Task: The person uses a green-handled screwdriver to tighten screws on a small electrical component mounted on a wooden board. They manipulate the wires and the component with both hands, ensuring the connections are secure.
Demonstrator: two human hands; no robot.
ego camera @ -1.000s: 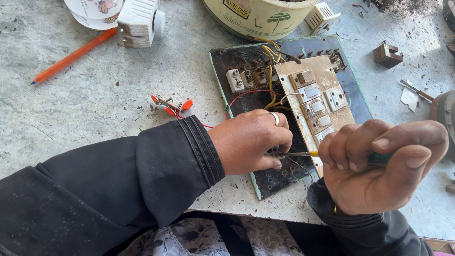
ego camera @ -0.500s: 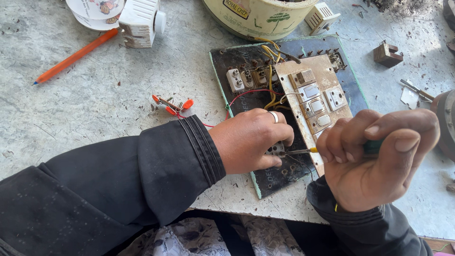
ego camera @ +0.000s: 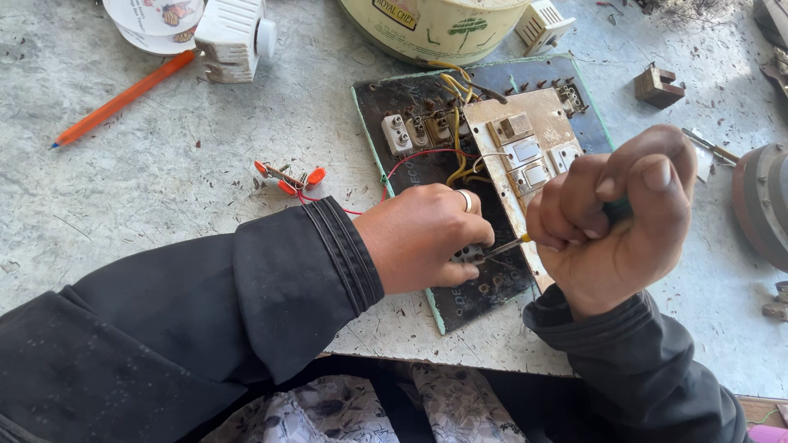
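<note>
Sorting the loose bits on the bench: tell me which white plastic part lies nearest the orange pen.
The big white boxy part with a round knob, top left; the orange pen ends right beside it. The small white slotted part lies far off, beyond the cream pot.

A switchboard (ego camera: 427, 172) lies on the table (ego camera: 164, 213), with a panel of switches (ego camera: 525, 152) resting on its right half. Behind it stands a round container (ego camera: 435, 29). A pencil (ego camera: 123, 98) lies far left, a small clip (ego camera: 287, 176) between pencil and switchboard. A small block (ego camera: 657, 86) sits right.
</note>
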